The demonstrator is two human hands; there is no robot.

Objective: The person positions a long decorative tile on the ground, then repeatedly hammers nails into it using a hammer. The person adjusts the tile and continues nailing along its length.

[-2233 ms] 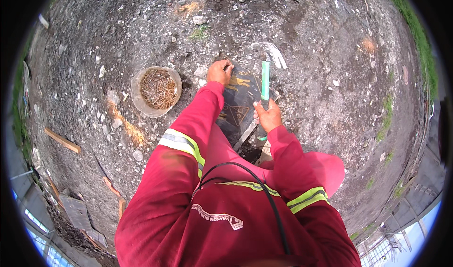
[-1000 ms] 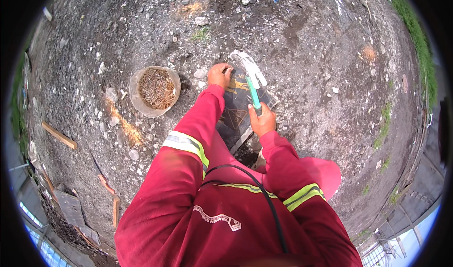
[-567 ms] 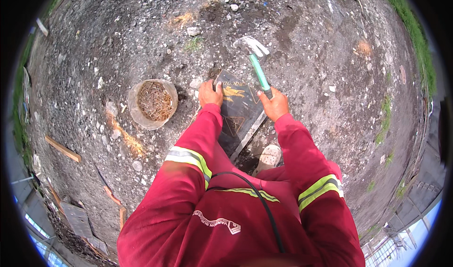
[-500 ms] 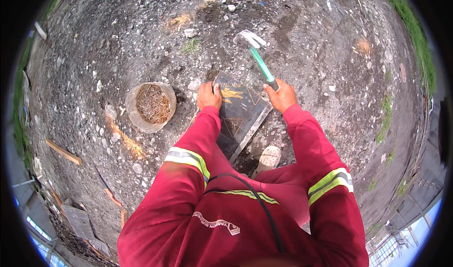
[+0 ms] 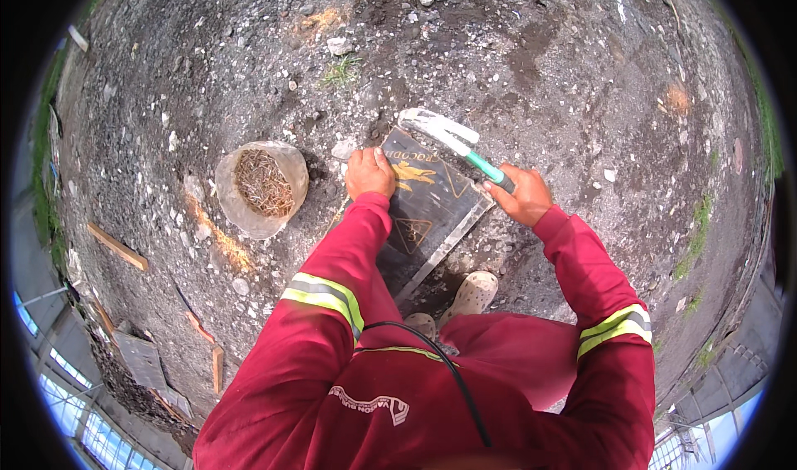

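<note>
A dark board point(image 5: 427, 208) with yellow print and a pale strip along its near right edge stands tilted in front of me. My left hand point(image 5: 370, 173) is closed on the board's upper left edge, thumb over its face. In my right hand point(image 5: 521, 194) is a claw hammer point(image 5: 477, 159) with a green handle and a dusty, whitish head. The hammer slants to the upper left, its head at the board's far corner; whether it touches cannot be made out. A pale tub point(image 5: 242, 216) holding many rusty nails point(image 5: 266, 183) stands left of my left hand.
Rough ground point(image 5: 606, 121) with loose stones lies all around. A short wooden stick point(image 5: 118, 247) lies at the left, with wood scraps and a grey panel point(image 5: 141, 360) at lower left. My light clog point(image 5: 476, 292) is just behind the board. Grass point(image 5: 697, 229) grows at the right.
My right hand has swung the hammer down and toward me, so its head now sits by the board's far corner. My left hand keeps hold of the board's edge.
</note>
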